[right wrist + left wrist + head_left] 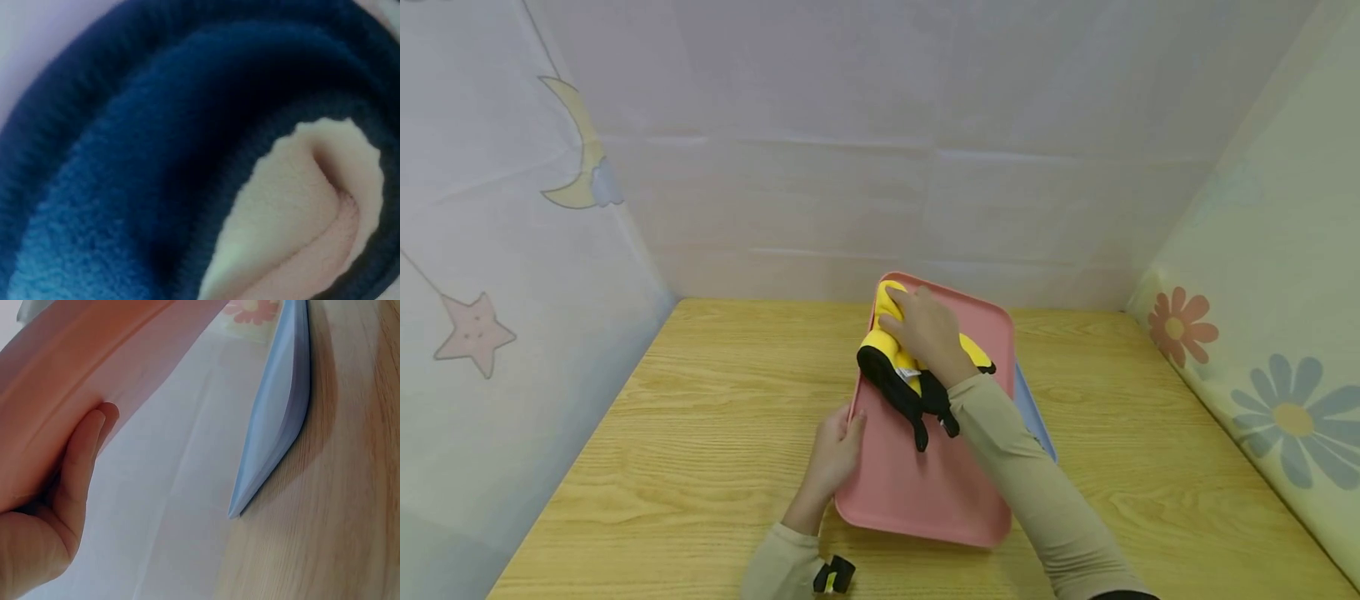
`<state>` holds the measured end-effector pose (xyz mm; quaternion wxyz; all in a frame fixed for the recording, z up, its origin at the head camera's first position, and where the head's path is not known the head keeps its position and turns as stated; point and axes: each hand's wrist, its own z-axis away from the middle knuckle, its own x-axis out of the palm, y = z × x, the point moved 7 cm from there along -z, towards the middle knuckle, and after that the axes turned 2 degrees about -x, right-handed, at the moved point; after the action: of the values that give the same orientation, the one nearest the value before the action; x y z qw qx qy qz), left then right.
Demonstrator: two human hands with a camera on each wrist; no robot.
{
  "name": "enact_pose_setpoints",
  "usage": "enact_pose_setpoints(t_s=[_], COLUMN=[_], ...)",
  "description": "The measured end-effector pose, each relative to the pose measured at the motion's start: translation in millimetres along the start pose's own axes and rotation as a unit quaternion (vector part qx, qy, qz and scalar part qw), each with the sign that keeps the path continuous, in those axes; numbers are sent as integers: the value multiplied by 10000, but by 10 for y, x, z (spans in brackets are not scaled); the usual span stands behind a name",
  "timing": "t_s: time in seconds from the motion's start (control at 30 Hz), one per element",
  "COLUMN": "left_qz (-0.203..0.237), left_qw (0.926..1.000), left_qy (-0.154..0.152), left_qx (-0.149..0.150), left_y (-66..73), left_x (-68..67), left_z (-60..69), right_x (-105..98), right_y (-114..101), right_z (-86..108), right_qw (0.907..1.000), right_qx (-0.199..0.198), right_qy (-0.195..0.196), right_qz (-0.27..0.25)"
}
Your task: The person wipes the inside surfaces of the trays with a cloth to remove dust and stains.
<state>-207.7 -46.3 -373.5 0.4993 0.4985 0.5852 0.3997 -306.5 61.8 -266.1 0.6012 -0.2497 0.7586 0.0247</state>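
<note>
my left fingers [852, 435] are clamping and supporting the pink tray [917, 500], the blue tray [1034, 415] lying below them; my right fingers [908, 307] are pinching the plush [887, 384], probably steadying it.

The pink tray [917, 496] is one plain colour. On it, the soft toy [882, 343] is yellow and black. Under it, the blue tray [1037, 421] is pale; the worktop [700, 417] has yellowish wood grain. Left of it hang a yellow moon [589, 150] and pinkish star [475, 337]; right, a red flower [1175, 328] and a blue flower [1292, 419].
</note>
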Motion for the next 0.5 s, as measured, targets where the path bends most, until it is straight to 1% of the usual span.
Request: enact_pose_setpoints(t_s=[0.1, 0.2, 0.4, 0.5], left_qz=[-56, -102, -135, -167], left_qw=[9999, 9998, 9997, 9997], left_qy=[-46, -90, -190, -177], left_qx=[110, 143, 91, 102], left_y=[148, 283, 323, 326], left_x=[-4, -12, -4, -2], left_z=[44, 90, 113, 117], right_x=[-17, -40, -60, -61], right_y=[13, 24, 39, 48], right_z=[-12, -14, -10, -5], right_qw=[10000, 9999, 9998, 9998], right_qx=[40, 94, 152, 175], right_qy=[-8, 12, 28, 3], right_qz=[7, -50, -79, -70])
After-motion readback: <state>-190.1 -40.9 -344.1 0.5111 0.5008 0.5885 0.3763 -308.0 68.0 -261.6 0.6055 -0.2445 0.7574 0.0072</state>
